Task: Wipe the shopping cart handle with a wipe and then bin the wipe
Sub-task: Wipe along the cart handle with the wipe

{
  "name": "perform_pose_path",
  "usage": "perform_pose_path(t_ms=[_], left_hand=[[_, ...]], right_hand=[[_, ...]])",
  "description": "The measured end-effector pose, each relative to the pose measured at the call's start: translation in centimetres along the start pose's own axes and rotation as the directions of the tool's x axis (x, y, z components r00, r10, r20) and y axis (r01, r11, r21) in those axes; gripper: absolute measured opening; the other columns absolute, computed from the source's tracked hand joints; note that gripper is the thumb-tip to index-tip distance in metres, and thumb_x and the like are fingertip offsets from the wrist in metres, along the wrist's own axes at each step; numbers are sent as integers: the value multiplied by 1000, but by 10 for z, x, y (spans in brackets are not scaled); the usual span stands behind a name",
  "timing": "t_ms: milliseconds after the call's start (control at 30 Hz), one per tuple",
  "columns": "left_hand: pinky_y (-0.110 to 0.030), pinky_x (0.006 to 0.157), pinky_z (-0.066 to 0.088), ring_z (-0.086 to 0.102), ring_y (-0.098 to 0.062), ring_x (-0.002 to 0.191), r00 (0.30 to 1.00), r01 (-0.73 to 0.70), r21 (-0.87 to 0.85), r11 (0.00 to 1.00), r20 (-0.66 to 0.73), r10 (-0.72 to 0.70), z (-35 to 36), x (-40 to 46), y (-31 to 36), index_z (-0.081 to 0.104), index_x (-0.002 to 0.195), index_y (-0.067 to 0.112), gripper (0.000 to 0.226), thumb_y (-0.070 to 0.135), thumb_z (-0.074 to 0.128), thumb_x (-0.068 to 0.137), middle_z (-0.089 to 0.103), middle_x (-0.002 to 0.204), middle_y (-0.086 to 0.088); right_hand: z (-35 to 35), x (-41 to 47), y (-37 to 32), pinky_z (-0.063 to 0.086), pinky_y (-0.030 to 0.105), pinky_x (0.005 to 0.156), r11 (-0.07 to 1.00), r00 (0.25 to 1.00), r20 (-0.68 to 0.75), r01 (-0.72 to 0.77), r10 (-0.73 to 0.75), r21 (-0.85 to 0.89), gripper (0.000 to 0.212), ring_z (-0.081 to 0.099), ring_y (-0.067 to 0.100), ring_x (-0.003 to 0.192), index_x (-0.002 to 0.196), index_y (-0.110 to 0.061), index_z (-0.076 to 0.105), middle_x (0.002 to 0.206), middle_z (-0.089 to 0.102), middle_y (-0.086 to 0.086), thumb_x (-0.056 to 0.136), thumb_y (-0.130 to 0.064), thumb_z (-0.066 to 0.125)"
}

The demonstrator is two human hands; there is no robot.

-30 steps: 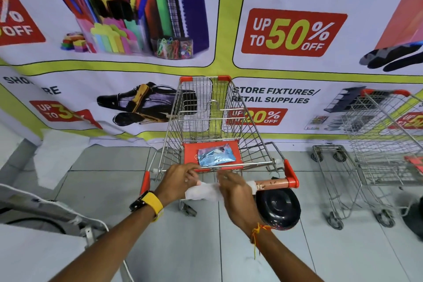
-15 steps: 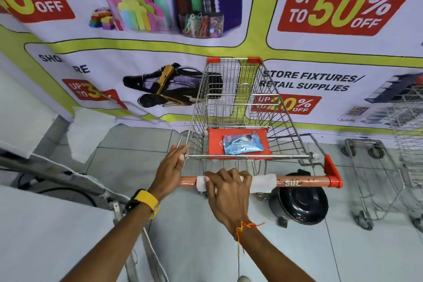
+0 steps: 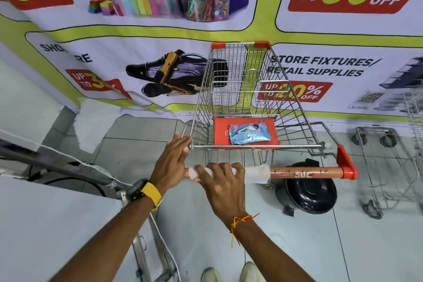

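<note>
A wire shopping cart (image 3: 242, 89) stands in front of me, with an orange handle (image 3: 304, 173) running across its near end. A white wipe (image 3: 256, 174) is wrapped over the left half of the handle. My right hand (image 3: 223, 184) presses the wipe around the bar, fingers curled over it. My left hand (image 3: 172, 162) rests at the cart's left rear corner, its fingers touching the wire frame. A blue wipe packet (image 3: 249, 132) lies on the cart's red seat flap. A black round-lidded bin (image 3: 306, 190) sits on the floor under the handle's right part.
A second wire cart (image 3: 389, 167) stands at the right. A white surface (image 3: 52, 224) and a metal frame with cables fill the lower left. A printed banner covers the wall behind. My shoes (image 3: 231, 272) show at the bottom edge.
My right hand has slid the wipe leftward along the handle. My left hand moved from the handle to the cart's left corner. The view has shifted, so the cart appears further right.
</note>
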State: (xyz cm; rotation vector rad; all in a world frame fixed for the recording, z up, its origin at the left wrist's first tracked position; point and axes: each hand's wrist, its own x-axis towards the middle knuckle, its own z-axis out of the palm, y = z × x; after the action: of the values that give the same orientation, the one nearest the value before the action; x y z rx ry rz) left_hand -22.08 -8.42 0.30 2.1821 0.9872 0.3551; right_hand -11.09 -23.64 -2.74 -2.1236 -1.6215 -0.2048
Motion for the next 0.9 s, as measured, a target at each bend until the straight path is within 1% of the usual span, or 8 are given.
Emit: perform_pose_path(t_ms=[67,167,267,467,600,667,767,900], left_hand=[[-32,121,8,15,-8,148,1000,-10,67,998,-15,11,0,0,1,46,143,18,44,32,31,104,43,153,2],[-35,122,8,16,-15,151,1000,-28,173,985,-7,30,0,1,4,44,144,17,42,23,33,105,42,154,-1],[-39,123,9,16,-18,151,999,-31,233,972,0,32,0,2,6,44,145,16,42,25,34,105,42,154,-2],[-40,122,10,16,-19,151,999,-48,312,949,8,47,2,2,12,44,145,16,44,30,32,105,43,154,-2],[-41,123,10,15,-19,151,999,-43,306,951,7,43,4,3,13,43,145,15,44,29,32,105,42,154,-2],[-41,123,10,15,-19,151,999,-38,300,953,-1,40,7,4,14,42,146,15,45,30,31,105,42,155,-3],[-42,124,9,16,-19,151,999,-29,279,960,-21,36,11,1,15,42,146,13,51,36,24,104,41,155,-4],[-41,125,8,15,-20,151,1000,-7,278,961,-23,14,12,-2,16,41,146,10,58,39,21,100,40,155,-6]], right_hand=[[-6,-5,19,36,48,91,999,999,-20,26,-27,-37,28,59,25,92,124,-34,59,108,70,-2,96,-37,60],[-20,-15,57,36,46,89,995,998,-49,41,-46,-90,29,58,25,91,123,-34,59,107,68,-2,95,-37,63],[-35,-25,98,37,46,90,992,998,-56,32,-39,-125,28,56,23,94,121,-32,63,106,69,-1,94,-38,64],[-73,-43,167,37,47,91,997,997,-80,11,-17,-80,31,57,26,98,125,-29,61,104,71,6,99,-41,49],[-96,-52,203,32,50,92,998,992,-124,-41,35,-41,36,56,27,100,115,-22,73,104,72,9,99,-38,45],[-99,-52,208,31,54,95,996,988,-123,-92,92,10,36,57,26,102,110,-19,77,104,72,9,97,-37,48],[-95,-50,202,27,54,99,983,976,-127,-169,176,67,31,57,24,103,106,-22,78,102,73,6,94,-36,53],[-83,-46,174,28,55,98,981,971,-153,-173,185,89,32,59,22,103,106,-31,76,103,72,-3,99,-43,47]])
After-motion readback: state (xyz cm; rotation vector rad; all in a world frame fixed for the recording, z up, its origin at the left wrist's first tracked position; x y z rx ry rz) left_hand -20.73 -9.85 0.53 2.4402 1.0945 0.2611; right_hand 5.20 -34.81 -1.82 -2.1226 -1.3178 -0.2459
